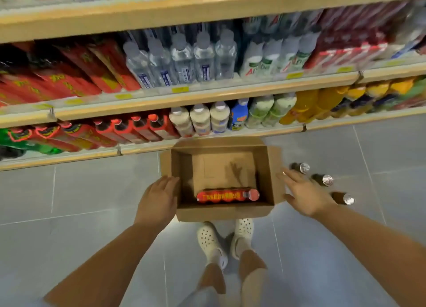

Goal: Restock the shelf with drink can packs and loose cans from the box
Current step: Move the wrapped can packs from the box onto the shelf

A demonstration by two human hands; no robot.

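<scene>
Inside the open box (221, 214), against its near wall, one red can pack (227, 195); left hand (159, 198) and right hand (304, 194) flanking it, fingers spread, empty; right of box, three loose cans (323, 180), labels unreadable

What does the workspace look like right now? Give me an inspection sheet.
Surface: grey tiled floor, with the box standing on it before the shelves.
Job's things: open cardboard box holding one red can pack at its near wall; three loose cans lying on the floor right of the box.
Clutter: nothing seen.
Grips: left hand open, at the box's left wall; right hand open, fingers spread, over the box's right flap, holding nothing.
Cables: nothing seen.
Surroundings: shelves stocked with water bottles, red packs, orange drinks; the person's white shoes behind the box.
</scene>
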